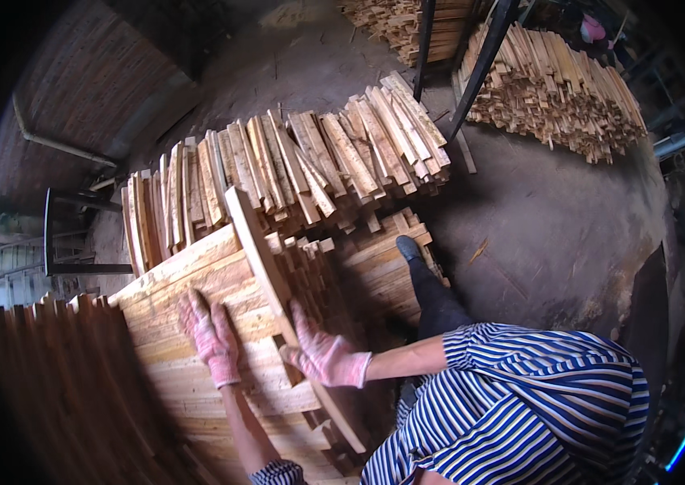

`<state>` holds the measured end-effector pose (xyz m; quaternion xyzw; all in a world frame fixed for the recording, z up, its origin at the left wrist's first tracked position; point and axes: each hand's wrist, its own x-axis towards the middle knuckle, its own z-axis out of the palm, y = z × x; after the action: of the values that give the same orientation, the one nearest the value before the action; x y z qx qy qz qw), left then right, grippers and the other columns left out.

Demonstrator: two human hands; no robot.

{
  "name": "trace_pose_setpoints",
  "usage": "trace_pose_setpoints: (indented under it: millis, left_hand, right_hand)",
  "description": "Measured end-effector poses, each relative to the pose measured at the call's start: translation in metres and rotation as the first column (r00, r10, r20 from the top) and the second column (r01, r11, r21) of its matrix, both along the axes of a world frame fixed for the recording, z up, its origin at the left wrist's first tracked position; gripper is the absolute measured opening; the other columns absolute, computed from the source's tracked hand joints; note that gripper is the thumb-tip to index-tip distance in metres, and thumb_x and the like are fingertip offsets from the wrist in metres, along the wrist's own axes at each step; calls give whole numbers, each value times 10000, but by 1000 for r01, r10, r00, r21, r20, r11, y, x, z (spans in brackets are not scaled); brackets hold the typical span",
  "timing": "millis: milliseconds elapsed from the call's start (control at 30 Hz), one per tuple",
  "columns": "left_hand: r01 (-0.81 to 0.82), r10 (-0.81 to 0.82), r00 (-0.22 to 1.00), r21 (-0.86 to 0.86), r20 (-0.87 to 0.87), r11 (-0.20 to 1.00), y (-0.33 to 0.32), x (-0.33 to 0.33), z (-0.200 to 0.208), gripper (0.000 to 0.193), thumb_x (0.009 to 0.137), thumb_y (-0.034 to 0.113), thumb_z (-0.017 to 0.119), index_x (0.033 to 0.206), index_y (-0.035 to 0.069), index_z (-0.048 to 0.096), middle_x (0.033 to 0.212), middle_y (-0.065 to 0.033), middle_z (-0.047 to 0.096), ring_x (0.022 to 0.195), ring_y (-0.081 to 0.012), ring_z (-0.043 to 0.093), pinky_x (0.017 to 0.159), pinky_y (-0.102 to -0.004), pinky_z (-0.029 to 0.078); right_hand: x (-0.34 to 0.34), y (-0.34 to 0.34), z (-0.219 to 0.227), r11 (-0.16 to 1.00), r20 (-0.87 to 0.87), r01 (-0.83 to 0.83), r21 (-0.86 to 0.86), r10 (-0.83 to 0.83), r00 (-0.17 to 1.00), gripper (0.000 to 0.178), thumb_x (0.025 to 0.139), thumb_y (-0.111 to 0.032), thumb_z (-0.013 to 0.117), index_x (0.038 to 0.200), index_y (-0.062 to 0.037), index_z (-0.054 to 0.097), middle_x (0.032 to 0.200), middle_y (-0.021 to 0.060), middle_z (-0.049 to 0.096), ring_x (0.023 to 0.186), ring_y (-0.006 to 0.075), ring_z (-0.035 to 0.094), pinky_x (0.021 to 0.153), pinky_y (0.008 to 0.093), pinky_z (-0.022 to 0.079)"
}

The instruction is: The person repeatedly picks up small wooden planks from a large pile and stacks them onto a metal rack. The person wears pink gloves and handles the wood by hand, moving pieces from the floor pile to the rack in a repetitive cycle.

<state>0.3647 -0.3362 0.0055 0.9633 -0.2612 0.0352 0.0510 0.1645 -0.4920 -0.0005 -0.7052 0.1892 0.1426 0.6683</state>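
My left hand [213, 338], in a pink and white knit work glove, lies flat with its fingers stretched out on a layer of pale wooden boards [197, 271] set side by side. A long wooden strip [255, 250] runs crosswise along the right end of these boards. My right hand [328, 357], gloved the same way, is on that strip from the right, with one finger along its side and another across it. How far its fingers wrap under the strip is hidden.
Beyond the boards lies a long pile of loose wooden strips [269, 166]. A lower wood stack [387, 271] is beside my foot [408, 247]. Dark upright strips [59, 388] stand at the left. Dark metal posts [484, 65] and another wood pile [556, 89] are at the far right.
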Motion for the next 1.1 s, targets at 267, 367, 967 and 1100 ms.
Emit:
trace_pose_setpoints:
  millis: [267,367,967,1100]
  left_hand:
    - [-52,50,998,-36,-35,998,-5,-5,7,647,1043,401,449,1570,46,326,1589,-208,362,1502,-357,262,1239,-464,152]
    - [-279,294,953,-169,71,945,-80,-48,26,539,1057,312,439,1507,14,423,1505,-197,488,1448,-366,369,1233,-472,209]
    - [403,-419,632,-185,-652,896,-333,-27,-494,335,1062,184,505,1324,-12,573,1233,-158,662,1108,-281,644,1003,-332,468]
    - [-519,-9,222,-126,-975,846,-411,16,-596,334,1046,245,547,1307,42,597,1297,-202,620,1119,-377,632,986,-373,500]
  right_hand:
    - [37,-155,-85,699,-42,290,654,-349,936,615,995,-299,608,1480,-47,324,1324,186,542,1202,291,563,1002,353,501]
    - [53,-263,-152,295,-319,490,820,-475,820,385,936,-313,716,1200,-49,622,1021,92,682,860,196,696,737,337,638]
    - [100,-461,-387,865,-583,343,-366,-500,640,813,794,-381,773,1441,-30,430,1276,224,643,1140,353,644,1000,395,498]
    - [179,-490,-452,841,-570,213,-497,-501,651,873,809,-425,763,1499,-56,375,1395,238,572,1197,350,628,999,419,509]
